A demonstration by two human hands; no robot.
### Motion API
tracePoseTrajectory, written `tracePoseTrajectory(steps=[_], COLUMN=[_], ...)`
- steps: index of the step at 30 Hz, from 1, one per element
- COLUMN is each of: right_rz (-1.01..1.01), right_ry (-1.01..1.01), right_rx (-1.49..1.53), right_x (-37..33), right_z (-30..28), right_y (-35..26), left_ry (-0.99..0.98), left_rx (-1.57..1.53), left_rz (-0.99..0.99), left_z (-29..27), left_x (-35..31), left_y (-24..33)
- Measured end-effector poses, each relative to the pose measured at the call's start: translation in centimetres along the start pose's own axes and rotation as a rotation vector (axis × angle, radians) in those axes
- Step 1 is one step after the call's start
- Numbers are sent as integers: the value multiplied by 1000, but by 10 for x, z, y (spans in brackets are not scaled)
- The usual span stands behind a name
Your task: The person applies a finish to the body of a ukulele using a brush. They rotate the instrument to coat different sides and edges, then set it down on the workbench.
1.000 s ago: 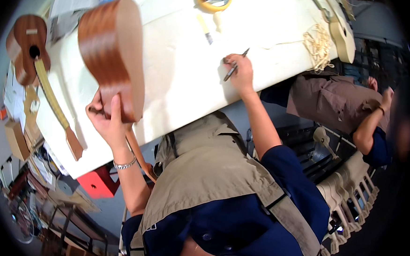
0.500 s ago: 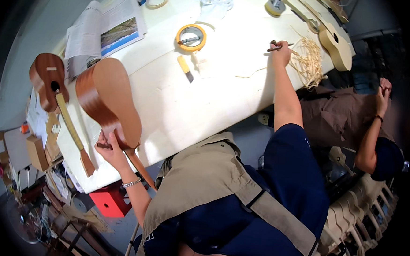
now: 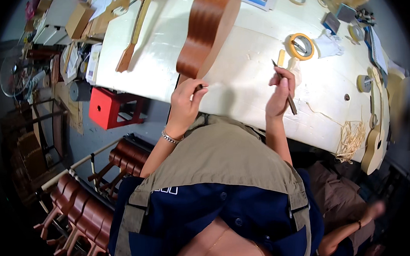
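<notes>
In my right hand (image 3: 280, 95) is a slim dark knife-like tool (image 3: 291, 105) with a pointed tip, held above the white table in front of me. My left hand (image 3: 185, 103) is closed in a pinch at the near end of a brown wooden ukulele (image 3: 206, 34). A short dark piece (image 3: 199, 87) sticks out between its thumb and fingers; its kind cannot be made out. The ukulele lies on its side, its neck mostly hidden by my left hand. Just beyond my right hand are an orange tape roll (image 3: 309, 39) and a yellow-handled tool (image 3: 281, 58).
Another ukulele (image 3: 134, 41) lies at the far left. Pale thin strips (image 3: 352, 141) are heaped by the right edge, beside a light-wood instrument (image 3: 374, 150). A red stool (image 3: 105, 108) stands under the left side. Brown instruments hang on a rack (image 3: 80, 209). A co-worker's arm (image 3: 349, 233) shows at lower right.
The view has swung left. My right hand has drawn back from the heap of strips toward my body with the tool. My left hand is still near the ukulele.
</notes>
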State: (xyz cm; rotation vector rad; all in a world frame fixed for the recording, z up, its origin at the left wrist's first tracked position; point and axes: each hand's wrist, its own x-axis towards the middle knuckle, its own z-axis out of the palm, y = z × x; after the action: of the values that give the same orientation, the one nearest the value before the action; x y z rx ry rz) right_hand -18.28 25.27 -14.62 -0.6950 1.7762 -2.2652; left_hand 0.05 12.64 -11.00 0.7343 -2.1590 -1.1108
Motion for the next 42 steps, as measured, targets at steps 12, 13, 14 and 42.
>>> tracePoseTrajectory(steps=[12,13,14,42], right_rz=[477,480,501,22], right_ry=[-583,-578,-595,-202], right_rx=[106,85,59,-1671], right_x=[-9,-11,-13,-9], right_z=[67,71,74,-146], right_y=[-68,-69,-70,60], left_ry=[74,12,0,718], left_rx=[-3,-16,-14,-1858], left_rz=[131,126,110,-807], left_z=[-17,-20,-22,19], left_x=[-18,-21,-24,-44], left_y=[-6,-10,-10,-131])
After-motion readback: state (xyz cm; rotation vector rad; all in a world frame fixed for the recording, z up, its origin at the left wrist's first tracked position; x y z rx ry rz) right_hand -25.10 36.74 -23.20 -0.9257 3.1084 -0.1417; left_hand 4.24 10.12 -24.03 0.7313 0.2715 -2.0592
